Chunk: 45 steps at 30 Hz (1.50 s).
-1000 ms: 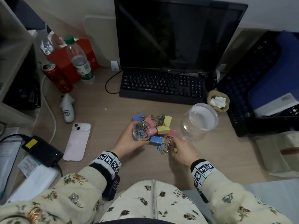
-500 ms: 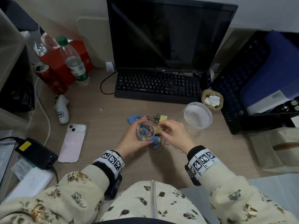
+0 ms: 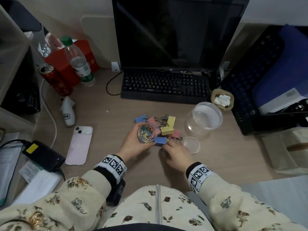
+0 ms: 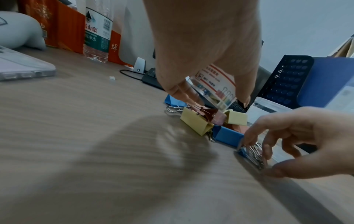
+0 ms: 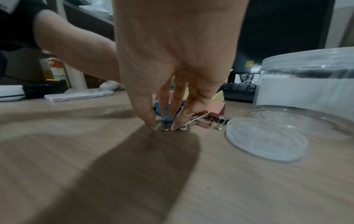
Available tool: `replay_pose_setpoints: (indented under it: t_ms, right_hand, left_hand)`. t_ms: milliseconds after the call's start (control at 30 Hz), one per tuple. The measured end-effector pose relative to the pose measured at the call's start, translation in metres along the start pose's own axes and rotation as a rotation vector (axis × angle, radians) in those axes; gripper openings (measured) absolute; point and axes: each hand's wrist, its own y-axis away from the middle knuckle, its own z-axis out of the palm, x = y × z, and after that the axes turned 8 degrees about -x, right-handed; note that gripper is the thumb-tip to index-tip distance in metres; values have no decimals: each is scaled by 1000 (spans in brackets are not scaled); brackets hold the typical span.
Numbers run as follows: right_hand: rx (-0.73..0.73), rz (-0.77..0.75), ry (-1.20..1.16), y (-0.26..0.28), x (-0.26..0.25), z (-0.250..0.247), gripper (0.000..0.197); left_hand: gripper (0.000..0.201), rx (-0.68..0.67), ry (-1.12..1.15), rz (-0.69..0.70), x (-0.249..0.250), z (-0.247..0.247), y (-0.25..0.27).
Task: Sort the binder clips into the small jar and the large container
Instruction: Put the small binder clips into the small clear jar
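My left hand point(image 3: 141, 142) grips the small clear jar point(image 3: 147, 130), tilted above the desk with several small clips inside; the left wrist view shows its labelled side point(image 4: 214, 86). A pile of large blue, pink and yellow binder clips point(image 3: 167, 125) lies just behind it. At the pile's near edge my right hand point(image 3: 165, 148) pinches a small blue binder clip point(image 5: 166, 117) against the desk, thumb and index on either side of its wire handles point(image 4: 252, 153). The large clear container point(image 3: 205, 118) stands open to the right.
A small clear lid point(image 3: 191, 145) lies beside my right hand. Behind the pile are a black keyboard point(image 3: 165, 86) and a monitor point(image 3: 178, 32). On the left lie a pink phone point(image 3: 79, 145), a charger point(image 3: 42, 155), a bottle point(image 3: 78, 61) and a can point(image 3: 55, 79). A black crate point(image 3: 260, 77) stands on the right.
Half a second ago my right hand was up at the jar's mouth; it has since dropped to the desk and closed on a small blue clip. The left hand still holds the jar.
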Motion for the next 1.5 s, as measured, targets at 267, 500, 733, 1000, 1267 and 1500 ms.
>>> replay_pose_setpoints:
  t_ms: [267,500,733,1000,1267,1500]
  right_hand:
    - [-66,3,115,2,-7,1,34]
    - [1,16,-46,2,0,-1,23]
    - [486,56,-454,-3,6,-60,7]
    - [614,-64,-465,-4,2,-60,20]
    - [147,184,-235,-16,25,-9,41]
    - [88,196,-66,-24,15,-6,32]
  left_hand:
    - [77,-7,-24,-5,1,-5,4]
    - [78,-23,-11,-4,2,-8,2]
    - [78,-70,12,18,1,0,-1]
    - [79,-123,61,67,15,10,-6]
    - [79,-65,32,-1,8,0,-2]
    - [76,-32,11,-17,9,-5,3]
